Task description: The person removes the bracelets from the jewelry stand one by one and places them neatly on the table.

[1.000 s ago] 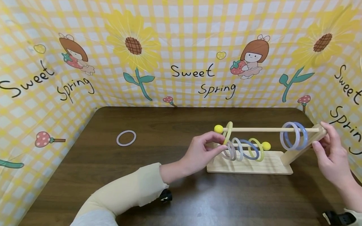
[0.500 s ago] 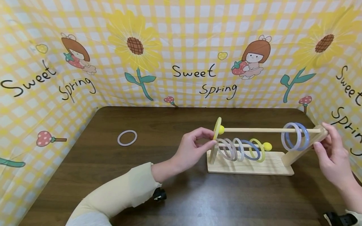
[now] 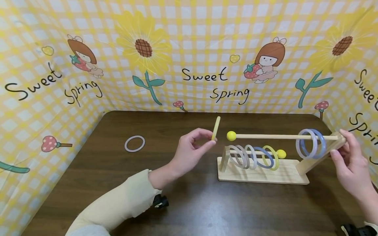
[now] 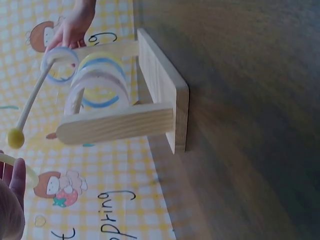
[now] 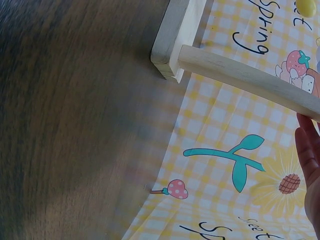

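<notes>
My left hand [image 3: 189,150] pinches a yellow ring [image 3: 217,127] between thumb and fingers, in the air just left of the yellow ball [image 3: 231,136] on the upper rod's end. In the left wrist view the yellow ring [image 4: 31,176] is partly cut off. My right hand [image 3: 352,164] grips the top of the taller post of a wooden stand [image 3: 287,172]. On its upper rod [image 3: 265,136] hang a lavender ring [image 3: 299,147] and a blue ring [image 3: 323,144], near the right post. Several more rings, grey-white, blue and yellow, hang on the lower rod.
A lavender ring [image 3: 126,144] lies flat on the dark wooden table [image 3: 177,203], left of the stand. The lower rod ends in another yellow ball [image 3: 282,154], pointing right. A yellow checked cloth [image 3: 200,39] walls in the back and sides.
My left hand has drawn the yellow ring leftward off the upper rod, past the ball, and carried it clear of the rod. My right hand stays on the post.
</notes>
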A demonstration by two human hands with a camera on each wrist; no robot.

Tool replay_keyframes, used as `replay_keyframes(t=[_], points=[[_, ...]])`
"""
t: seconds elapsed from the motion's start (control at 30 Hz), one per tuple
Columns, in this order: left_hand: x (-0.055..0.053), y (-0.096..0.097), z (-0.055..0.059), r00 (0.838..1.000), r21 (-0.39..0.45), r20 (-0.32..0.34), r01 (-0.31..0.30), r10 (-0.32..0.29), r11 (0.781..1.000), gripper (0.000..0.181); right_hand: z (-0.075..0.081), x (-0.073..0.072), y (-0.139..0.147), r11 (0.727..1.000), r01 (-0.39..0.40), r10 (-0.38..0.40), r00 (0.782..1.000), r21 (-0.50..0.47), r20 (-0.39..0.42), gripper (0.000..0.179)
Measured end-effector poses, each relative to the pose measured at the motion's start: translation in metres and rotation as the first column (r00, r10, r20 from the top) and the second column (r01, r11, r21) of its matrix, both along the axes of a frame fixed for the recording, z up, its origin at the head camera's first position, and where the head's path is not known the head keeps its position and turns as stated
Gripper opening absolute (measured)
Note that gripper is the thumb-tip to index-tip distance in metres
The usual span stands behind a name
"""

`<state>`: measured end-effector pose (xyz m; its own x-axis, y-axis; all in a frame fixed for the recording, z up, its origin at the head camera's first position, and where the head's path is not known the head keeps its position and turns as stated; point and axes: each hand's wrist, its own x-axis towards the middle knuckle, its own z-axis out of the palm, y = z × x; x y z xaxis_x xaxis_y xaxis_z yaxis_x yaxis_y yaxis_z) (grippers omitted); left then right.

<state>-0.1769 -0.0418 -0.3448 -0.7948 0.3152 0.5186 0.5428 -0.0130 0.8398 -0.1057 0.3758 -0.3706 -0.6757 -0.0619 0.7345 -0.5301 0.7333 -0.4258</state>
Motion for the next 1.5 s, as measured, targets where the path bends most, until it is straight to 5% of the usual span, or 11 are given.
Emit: replay_keyframes(t=[0.3,0.67,1.07,1.33,1.5], points=[[-0.008,-0.014,-0.001,0.998,0.002,-0.017,-0.060,0.060,0.998,0.012,-0.001,0.003,-0.001,1.000,0.000,0.000,1.000,-0.007,0.004,0.047],[-0.038,-0.054,-0.001,0.982,-0.057,-0.089,-0.170,0.165,0.984,0.013,-0.003,0.001,0.002,1.000,0.008,-0.008,1.000,0.004,0.001,0.045],[-0.052,-0.079,0.002,0.980,-0.169,-0.095,-0.190,0.176,0.967,0.012,-0.002,0.002,0.001,1.000,0.002,-0.002,1.000,0.000,0.004,0.046],[-0.044,-0.087,0.016,0.980,-0.157,-0.103,-0.184,0.170,0.970,0.014,-0.001,0.000,0.001,1.000,-0.003,0.003,1.000,0.019,-0.012,0.044],[-0.057,-0.101,0.002,0.986,-0.154,-0.063,-0.160,0.152,0.975,0.016,-0.001,-0.002,0.002,1.000,-0.002,0.003,1.000,0.023,-0.020,0.043]])
